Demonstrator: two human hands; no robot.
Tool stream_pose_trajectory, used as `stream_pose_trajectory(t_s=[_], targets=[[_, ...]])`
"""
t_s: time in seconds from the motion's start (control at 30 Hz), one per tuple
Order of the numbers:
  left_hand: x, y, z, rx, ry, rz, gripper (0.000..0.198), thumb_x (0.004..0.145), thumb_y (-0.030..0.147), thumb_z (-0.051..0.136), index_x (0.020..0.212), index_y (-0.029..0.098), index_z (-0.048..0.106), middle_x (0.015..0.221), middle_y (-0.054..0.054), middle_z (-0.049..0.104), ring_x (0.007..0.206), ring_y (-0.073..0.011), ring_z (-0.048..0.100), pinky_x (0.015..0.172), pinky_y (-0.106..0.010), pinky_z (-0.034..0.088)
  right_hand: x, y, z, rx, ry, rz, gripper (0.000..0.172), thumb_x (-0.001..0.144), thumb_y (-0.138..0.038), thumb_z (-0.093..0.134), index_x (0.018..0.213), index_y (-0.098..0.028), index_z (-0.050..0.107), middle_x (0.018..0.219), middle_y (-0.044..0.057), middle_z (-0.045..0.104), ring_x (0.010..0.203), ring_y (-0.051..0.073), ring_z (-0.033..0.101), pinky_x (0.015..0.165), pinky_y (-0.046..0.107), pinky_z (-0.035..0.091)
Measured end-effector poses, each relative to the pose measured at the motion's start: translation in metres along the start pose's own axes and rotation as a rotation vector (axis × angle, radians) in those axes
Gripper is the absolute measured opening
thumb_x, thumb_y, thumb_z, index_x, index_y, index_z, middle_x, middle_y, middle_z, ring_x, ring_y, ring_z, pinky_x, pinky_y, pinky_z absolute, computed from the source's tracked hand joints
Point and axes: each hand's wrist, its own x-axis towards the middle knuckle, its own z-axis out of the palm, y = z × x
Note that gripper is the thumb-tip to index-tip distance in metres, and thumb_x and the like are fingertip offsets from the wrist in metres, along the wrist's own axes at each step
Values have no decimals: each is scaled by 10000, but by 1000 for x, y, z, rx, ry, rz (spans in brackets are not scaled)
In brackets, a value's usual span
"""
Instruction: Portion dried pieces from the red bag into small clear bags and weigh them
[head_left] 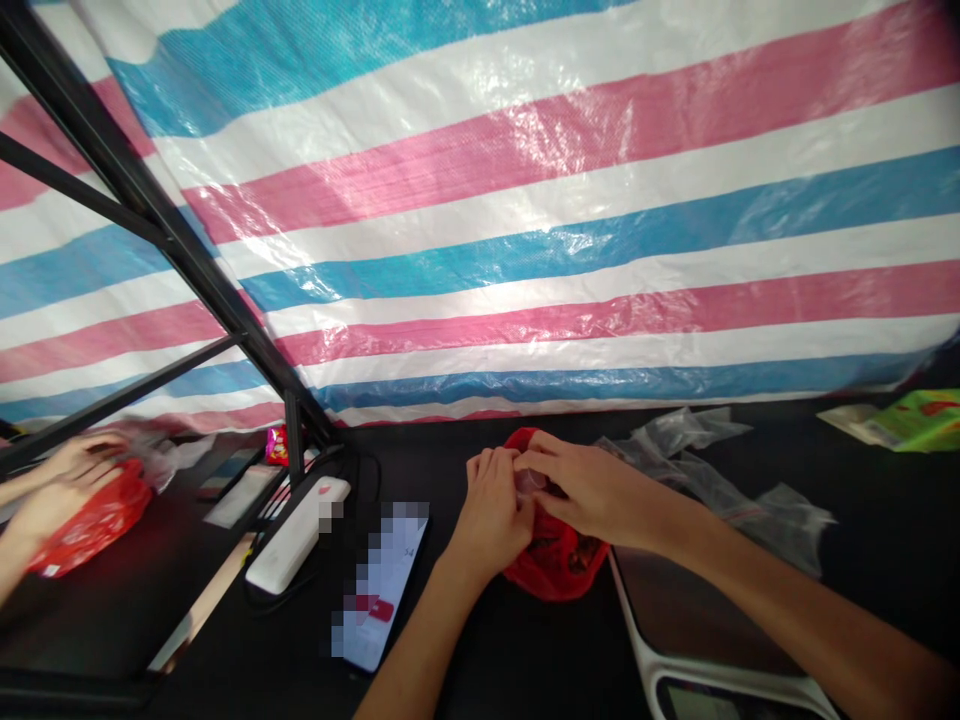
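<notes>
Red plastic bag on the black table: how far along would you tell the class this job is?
Roughly midway, it seems. Done: loose clear plastic bags lie spread to the right of the hands. In hand: the left hand and right hand pinch a clear plastic piece at the mouth of the red plastic bag. Left: the green printed packet at far right and the white-rimmed digital scale lie untouched.

I cannot read any word or number here: the phone screen is blurred, and the print on the green packet is too small.
</notes>
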Motion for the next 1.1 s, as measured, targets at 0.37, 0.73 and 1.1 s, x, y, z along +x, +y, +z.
stream_pose_trajectory(t_s=[0.37, 0.73, 1.1], targets=[[2, 1, 0, -208, 68, -124, 228, 921, 210, 635, 1129, 217, 542, 1114, -61, 632, 1048, -257, 578, 969, -415, 416, 2, 3, -17, 182, -20, 63, 256, 974, -316, 594, 1161, -268, 761, 1180, 44, 791, 1076, 274, 728, 943, 357, 518], [2, -4, 0, -85, -6, -47, 72, 1017, 248, 555, 1082, 217, 545, 1074, -44, 652, 1025, -244, 586, 915, -395, 391, -1, 11, -23, 227, 27, 27, 283, 980, -247, 571, 1205, -285, 738, 1230, 26, 773, 1086, 237, 705, 962, 334, 512], [5, 0, -10, -3, -33, -448, 174, 1004, 398, 531, 994, 246, 449, 992, -74, 687, 873, -267, 707, 725, -339, 419, -10, 24, -16, -111, -156, 77, 210, 962, -148, 538, 1017, -224, 726, 1093, 92, 764, 997, 266, 704, 919, 377, 511]])
